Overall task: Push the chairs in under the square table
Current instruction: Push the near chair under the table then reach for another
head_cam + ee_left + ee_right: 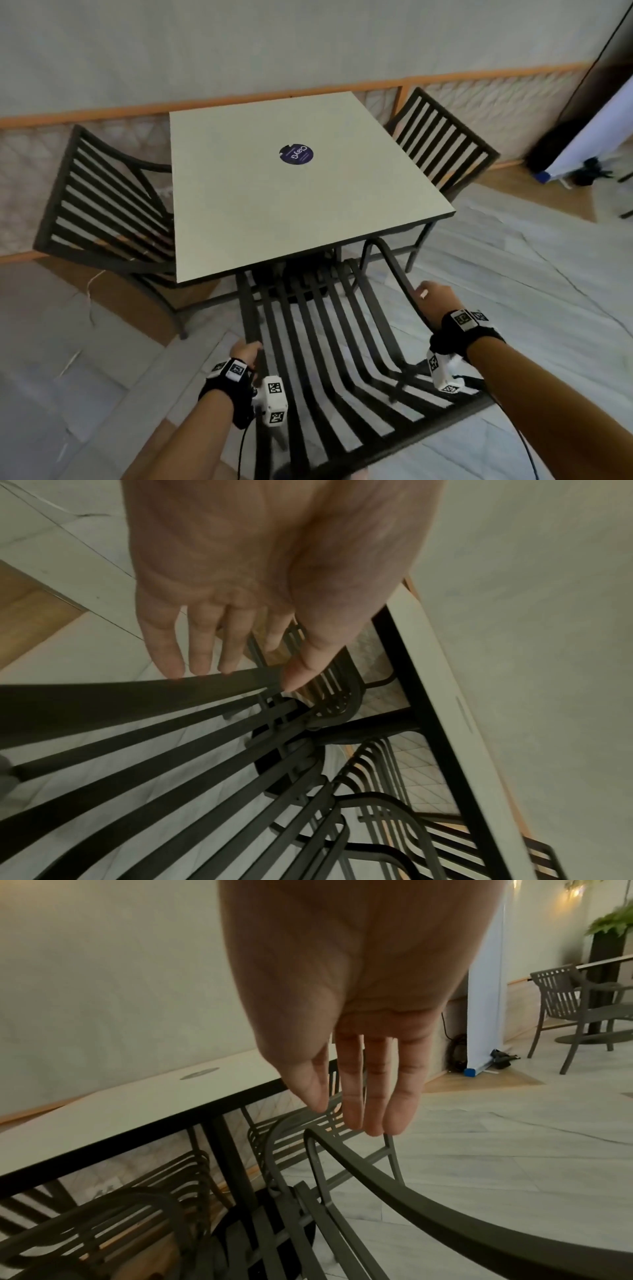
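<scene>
The square table [274, 205] has a pale top with a round purple sticker. A dark slatted chair [411, 442] stands in front of me, its seat front partly under the table's near edge. My left hand [245, 354] is at the chair's left side rail. In the left wrist view its straight fingers [202, 658] and thumb touch the dark rail [137, 696]. My right hand [433, 298] is over the right armrest [411, 1191], fingers [377, 1096] straight, with their tips at or just above the armrest. A second chair [56, 192] sits at the table's left side and a third [459, 121] at its far right corner.
A wall with an orange rail runs close behind the table. A white banner [589, 137] and a dark bag [548, 150] stand on the floor at the right. Another chair [565, 999] and table are further right. Pale tiled floor lies around me.
</scene>
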The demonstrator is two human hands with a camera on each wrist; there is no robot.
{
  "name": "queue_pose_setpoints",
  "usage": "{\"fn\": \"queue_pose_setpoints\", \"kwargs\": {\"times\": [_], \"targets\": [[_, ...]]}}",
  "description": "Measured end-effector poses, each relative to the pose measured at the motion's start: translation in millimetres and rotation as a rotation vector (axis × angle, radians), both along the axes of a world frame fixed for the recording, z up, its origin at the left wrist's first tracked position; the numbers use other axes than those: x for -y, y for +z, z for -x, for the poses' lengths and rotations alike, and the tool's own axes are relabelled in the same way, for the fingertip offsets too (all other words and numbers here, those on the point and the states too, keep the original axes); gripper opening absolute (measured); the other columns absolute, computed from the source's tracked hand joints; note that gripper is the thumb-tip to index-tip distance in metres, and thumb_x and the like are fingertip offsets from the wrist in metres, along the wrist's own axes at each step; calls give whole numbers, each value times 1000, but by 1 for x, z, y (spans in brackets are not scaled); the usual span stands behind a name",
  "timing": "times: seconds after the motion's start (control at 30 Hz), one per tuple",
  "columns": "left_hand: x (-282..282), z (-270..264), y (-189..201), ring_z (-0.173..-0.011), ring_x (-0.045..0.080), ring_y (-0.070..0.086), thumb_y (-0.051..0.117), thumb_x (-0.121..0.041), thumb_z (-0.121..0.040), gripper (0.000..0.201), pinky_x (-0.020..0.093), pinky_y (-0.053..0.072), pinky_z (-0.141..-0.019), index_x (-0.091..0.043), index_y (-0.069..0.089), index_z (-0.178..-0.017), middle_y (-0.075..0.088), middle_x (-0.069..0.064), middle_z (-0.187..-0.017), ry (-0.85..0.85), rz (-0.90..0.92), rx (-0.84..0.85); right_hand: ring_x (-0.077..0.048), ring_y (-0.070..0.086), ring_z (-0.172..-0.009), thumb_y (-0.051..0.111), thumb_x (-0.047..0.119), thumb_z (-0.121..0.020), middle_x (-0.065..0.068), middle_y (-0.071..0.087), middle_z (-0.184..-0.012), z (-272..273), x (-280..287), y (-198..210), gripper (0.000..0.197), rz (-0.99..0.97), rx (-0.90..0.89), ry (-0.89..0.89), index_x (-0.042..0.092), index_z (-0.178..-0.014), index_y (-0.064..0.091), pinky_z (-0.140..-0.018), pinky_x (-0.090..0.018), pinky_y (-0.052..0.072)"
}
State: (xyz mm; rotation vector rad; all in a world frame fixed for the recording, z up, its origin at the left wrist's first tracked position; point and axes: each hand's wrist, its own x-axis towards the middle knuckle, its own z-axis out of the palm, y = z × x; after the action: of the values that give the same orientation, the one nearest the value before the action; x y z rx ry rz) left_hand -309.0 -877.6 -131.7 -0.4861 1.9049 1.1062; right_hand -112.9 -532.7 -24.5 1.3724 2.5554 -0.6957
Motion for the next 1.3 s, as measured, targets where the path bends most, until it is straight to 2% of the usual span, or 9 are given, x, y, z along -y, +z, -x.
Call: {"fn": "queue_pose_setpoints", "kwargs": {"times": [0.07, 0.17, 0.33, 0.43, 0.53, 0.7, 0.9, 1.13, 1.3], "targets": [[-5, 1, -36, -97, 40, 63, 63, -14, -79, 52, 50, 53, -91, 4, 50, -126, 63, 28, -111, -15, 100, 2, -36, 62, -86, 44, 27, -96, -20, 68, -104, 0, -20, -14, 28, 16, 29, -10, 10, -104, 65, -75, -38, 51], [-10, -6, -37, -116, 43, 56, 65, -25, -82, 69, 42, 47, -99, 7, 39, -138, 53, 29, -134, 24, 216, 16, -36, 62, -88, 44, 25, -97, -21, 67, -105, 8, -38, -38, 28, 47, 66, 6, 8, -109, 62, -78, -39, 52], [3, -6, -95, -102, 38, 62, 52, -56, -75, 76, 40, 49, -95, -2, 52, -130, 62, 23, -126, 11, 313, 71, -41, 60, -102, 56, 17, -90, -25, 62, -115, 11, -50, -85, 33, 93, 141, -7, 7, -121, 54, -81, -40, 49], [-18, -19, -52, -114, 41, 56, 51, -33, -91, 57, 39, 44, -99, -3, 43, -139, 55, 25, -133, 79, 220, 51, -44, 54, -109, 63, 19, -86, -23, 50, -126, 1, -58, -114, 49, 131, 213, -59, 11, -130, 44, -90, -45, 46], [-21, -21, -60, -122, 42, 50, 48, -13, -96, 52, 44, 41, -104, -12, 34, -146, 50, 25, -138, 200, 150, -30, -46, 51, -110, 64, 19, -83, -21, 45, -129, -6, -71, -136, 58, 116, 269, -140, 20, -134, 39, -94, -51, 46], [-14, -22, -79, -75, 33, 55, 44, -6, -96, 52, 33, 48, -64, -23, 37, -145, 61, 25, -105, 233, 165, -108, -43, 58, -100, 59, 8, -86, -27, 54, -123, 0, -86, -165, 65, 211, 218, -154, 17, -142, 28, -83, -46, 50], [-14, -21, -74, -56, 25, 49, 37, 4, -95, 61, 29, 43, -51, -27, 32, -147, 55, 10, -69, 178, 262, -110, -32, 53, -69, 44, -10, -85, -21, 55, -91, 7, -89, -186, 69, 226, 184, -173, 22, -142, 23, -57, -36, 41], [-32, -23, -71, -57, 25, 51, 40, 6, -92, 63, 24, 50, -41, -26, 33, -146, 61, 14, -86, 154, 201, -97, -29, 52, -56, 44, -8, -85, -22, 56, -86, -7, -100, -188, 67, 153, 148, -169, 25, -140, 23, -47, -32, 39], [-33, -21, -75, -66, 31, 58, 45, 3, -89, 66, 45, 58, -82, -31, 37, -145, 66, 19, -94, 121, 172, -85, -29, 50, -58, 43, -9, -84, -23, 54, -85, -6, -109, -187, 59, 100, 152, -165, 20, -134, 29, -52, -35, 41]]}}
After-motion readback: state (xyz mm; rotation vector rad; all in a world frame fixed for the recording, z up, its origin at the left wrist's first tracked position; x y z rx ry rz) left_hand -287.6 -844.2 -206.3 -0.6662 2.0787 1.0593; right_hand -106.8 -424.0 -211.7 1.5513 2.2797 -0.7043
